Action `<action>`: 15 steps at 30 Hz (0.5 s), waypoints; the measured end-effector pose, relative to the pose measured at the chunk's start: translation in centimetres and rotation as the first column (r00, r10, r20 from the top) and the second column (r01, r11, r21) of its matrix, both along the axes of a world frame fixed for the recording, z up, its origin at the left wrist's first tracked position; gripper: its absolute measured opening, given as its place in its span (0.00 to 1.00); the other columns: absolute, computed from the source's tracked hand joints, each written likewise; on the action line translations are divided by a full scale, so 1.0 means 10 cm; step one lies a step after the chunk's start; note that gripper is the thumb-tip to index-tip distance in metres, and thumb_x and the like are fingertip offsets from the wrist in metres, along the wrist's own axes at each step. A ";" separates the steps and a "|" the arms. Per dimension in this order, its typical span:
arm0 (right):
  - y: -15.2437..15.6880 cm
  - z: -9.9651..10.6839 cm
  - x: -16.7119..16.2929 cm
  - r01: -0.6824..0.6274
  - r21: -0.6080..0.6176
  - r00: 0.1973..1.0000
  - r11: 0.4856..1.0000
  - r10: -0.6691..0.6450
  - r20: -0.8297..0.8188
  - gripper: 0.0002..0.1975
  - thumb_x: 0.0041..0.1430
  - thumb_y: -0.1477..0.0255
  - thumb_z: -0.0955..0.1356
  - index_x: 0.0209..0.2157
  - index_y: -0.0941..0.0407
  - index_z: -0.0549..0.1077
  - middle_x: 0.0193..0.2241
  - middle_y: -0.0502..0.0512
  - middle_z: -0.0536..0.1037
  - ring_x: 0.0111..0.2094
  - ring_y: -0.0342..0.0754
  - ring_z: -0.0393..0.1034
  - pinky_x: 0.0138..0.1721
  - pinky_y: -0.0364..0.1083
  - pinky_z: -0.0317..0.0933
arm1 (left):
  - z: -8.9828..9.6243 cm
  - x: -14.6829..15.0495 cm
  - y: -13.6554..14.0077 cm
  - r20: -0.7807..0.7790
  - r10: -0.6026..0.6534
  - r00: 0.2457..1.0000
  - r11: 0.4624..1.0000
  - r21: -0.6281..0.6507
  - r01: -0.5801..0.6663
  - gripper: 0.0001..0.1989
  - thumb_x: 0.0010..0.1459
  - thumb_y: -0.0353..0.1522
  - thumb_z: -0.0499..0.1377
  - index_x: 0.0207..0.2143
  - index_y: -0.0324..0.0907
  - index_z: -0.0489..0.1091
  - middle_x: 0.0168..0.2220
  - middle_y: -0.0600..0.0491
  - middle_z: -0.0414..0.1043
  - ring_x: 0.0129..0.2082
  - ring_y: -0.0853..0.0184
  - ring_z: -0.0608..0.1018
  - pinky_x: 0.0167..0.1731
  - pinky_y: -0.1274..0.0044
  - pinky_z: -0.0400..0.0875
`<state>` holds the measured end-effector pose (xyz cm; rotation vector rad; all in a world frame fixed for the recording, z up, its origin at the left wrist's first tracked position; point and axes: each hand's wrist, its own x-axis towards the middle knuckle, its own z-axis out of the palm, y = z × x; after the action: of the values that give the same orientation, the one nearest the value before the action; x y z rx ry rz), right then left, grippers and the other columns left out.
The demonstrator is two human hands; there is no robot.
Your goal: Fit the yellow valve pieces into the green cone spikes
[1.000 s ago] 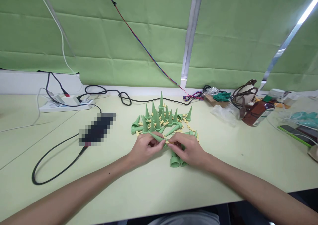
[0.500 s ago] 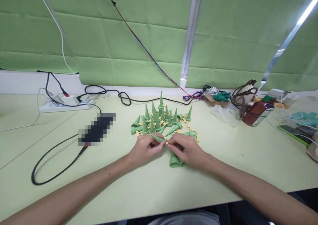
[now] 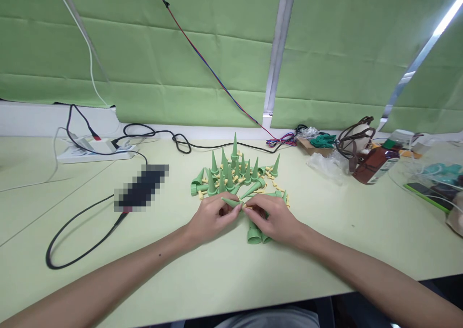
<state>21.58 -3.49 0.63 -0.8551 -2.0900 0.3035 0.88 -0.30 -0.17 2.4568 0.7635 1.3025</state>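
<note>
Between its thumb and fingers my left hand [image 3: 214, 215] pinches a green plastic spike [image 3: 230, 202], its tip pointing up and to the left. My right hand [image 3: 275, 218] is closed on a small yellow plastic valve [image 3: 245, 205] at the spike's wide end; whether the two parts are joined is hidden by the fingertips. Beyond both hands stands a cluster of upright green spikes [image 3: 229, 178], with others lying on their sides and small yellow valves [image 3: 278, 185] scattered among them. Green hollow caps [image 3: 254, 236] lie under my right hand, partly covered by it.
A phone-like dark device [image 3: 142, 188], blurred out, lies at left with a looped black cable [image 3: 48, 251]. Behind it sits a white power strip [image 3: 96, 153]. At right are a brown bottle [image 3: 374, 166], clear plastic wrap [image 3: 327, 166] and a green-edged phone [image 3: 428, 197].
Both hands stay almost in place. The spike and the yellow valve have shifted very slightly, the valve a little up and to the right.
</note>
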 end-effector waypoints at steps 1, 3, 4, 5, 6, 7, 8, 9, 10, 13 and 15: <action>0.00 0.00 0.00 0.005 -0.004 1.000 1.000 -0.005 0.002 0.08 0.68 0.72 0.64 0.33 0.56 0.72 0.24 0.50 0.72 0.23 0.43 0.62 0.27 0.42 0.58 | 0.00 0.00 0.00 0.003 0.000 1.000 1.000 0.012 0.000 0.08 0.64 0.30 0.58 0.30 0.39 0.72 0.34 0.51 0.79 0.22 0.75 0.72 0.20 0.82 0.66; 0.00 0.01 0.00 0.017 -0.011 1.000 1.000 -0.017 0.005 0.09 0.68 0.71 0.64 0.33 0.56 0.72 0.24 0.50 0.72 0.23 0.43 0.62 0.27 0.42 0.58 | -0.01 0.00 0.01 0.009 0.003 1.000 0.999 0.039 -0.003 0.08 0.63 0.29 0.59 0.29 0.39 0.71 0.34 0.51 0.79 0.22 0.75 0.72 0.20 0.82 0.66; 0.00 0.01 0.00 0.022 -0.013 1.000 1.000 -0.022 0.003 0.09 0.68 0.71 0.64 0.33 0.56 0.72 0.23 0.50 0.71 0.23 0.43 0.62 0.27 0.43 0.58 | -0.01 0.00 0.01 0.012 0.005 1.000 0.999 0.049 -0.006 0.08 0.63 0.29 0.59 0.29 0.39 0.71 0.34 0.51 0.79 0.22 0.75 0.72 0.20 0.82 0.66; 0.00 0.01 0.00 0.026 -0.014 1.000 1.000 -0.026 0.002 0.09 0.68 0.71 0.64 0.32 0.56 0.72 0.23 0.50 0.71 0.23 0.43 0.61 0.27 0.43 0.58 | -0.02 0.00 0.01 0.014 0.007 1.000 0.998 0.057 -0.008 0.07 0.63 0.29 0.59 0.29 0.39 0.71 0.34 0.52 0.79 0.22 0.76 0.71 0.20 0.83 0.66; 0.00 0.01 0.00 0.029 -0.015 1.000 0.999 -0.029 0.001 0.09 0.68 0.71 0.64 0.32 0.56 0.72 0.23 0.49 0.71 0.23 0.43 0.61 0.27 0.42 0.58 | -0.02 0.00 0.01 0.016 0.008 1.000 0.998 0.065 -0.009 0.07 0.63 0.29 0.59 0.30 0.39 0.71 0.34 0.52 0.78 0.22 0.76 0.71 0.20 0.83 0.65; 0.00 0.01 0.00 0.030 -0.018 1.000 0.999 -0.030 0.001 0.09 0.68 0.71 0.64 0.32 0.56 0.71 0.22 0.49 0.70 0.23 0.43 0.61 0.27 0.42 0.58 | -0.02 0.00 0.01 0.017 0.008 1.000 0.997 0.071 -0.009 0.07 0.63 0.28 0.59 0.30 0.39 0.70 0.34 0.52 0.78 0.22 0.75 0.71 0.20 0.82 0.65; 0.00 0.01 0.00 0.030 -0.023 1.000 0.999 -0.030 0.003 0.09 0.68 0.71 0.64 0.32 0.56 0.71 0.22 0.49 0.70 0.23 0.43 0.60 0.28 0.42 0.57 | -0.03 0.00 0.01 0.019 0.005 1.000 0.997 0.078 -0.007 0.06 0.63 0.28 0.59 0.31 0.40 0.70 0.34 0.52 0.78 0.22 0.75 0.72 0.20 0.82 0.65; 0.00 0.00 0.00 0.028 -0.028 1.000 0.999 -0.028 0.005 0.09 0.68 0.71 0.64 0.32 0.56 0.71 0.22 0.49 0.70 0.23 0.43 0.60 0.28 0.42 0.57 | -0.03 0.00 0.01 0.020 0.002 1.000 0.997 0.082 -0.004 0.05 0.63 0.28 0.59 0.31 0.40 0.70 0.34 0.52 0.78 0.23 0.75 0.72 0.21 0.82 0.65; 0.00 0.00 0.00 0.026 -0.034 1.000 0.999 -0.025 0.006 0.09 0.68 0.71 0.64 0.32 0.55 0.71 0.22 0.49 0.69 0.23 0.43 0.60 0.28 0.42 0.57 | -0.03 0.00 0.01 0.018 -0.002 1.000 0.996 0.086 0.001 0.05 0.63 0.28 0.59 0.32 0.40 0.70 0.34 0.52 0.78 0.23 0.74 0.73 0.21 0.82 0.66; 0.00 0.01 0.01 0.009 -0.040 1.000 0.999 -0.009 0.008 0.09 0.68 0.72 0.63 0.32 0.55 0.70 0.22 0.49 0.68 0.24 0.43 0.60 0.28 0.42 0.56 | -0.03 0.00 0.01 0.007 -0.017 1.000 0.995 0.100 0.016 0.03 0.63 0.28 0.59 0.34 0.40 0.71 0.35 0.51 0.78 0.23 0.74 0.73 0.22 0.81 0.66; 0.00 0.02 0.01 0.001 -0.042 1.000 0.999 -0.001 0.011 0.10 0.68 0.72 0.63 0.31 0.55 0.69 0.22 0.48 0.67 0.24 0.44 0.59 0.28 0.43 0.55 | -0.03 -0.01 0.01 -0.004 -0.025 1.000 0.994 0.110 0.025 0.02 0.63 0.28 0.59 0.37 0.40 0.71 0.35 0.51 0.78 0.23 0.75 0.71 0.22 0.82 0.66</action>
<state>21.64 -3.45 0.79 -0.8843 -2.0994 0.3444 0.82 -0.19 -0.42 2.5446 0.6763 1.3673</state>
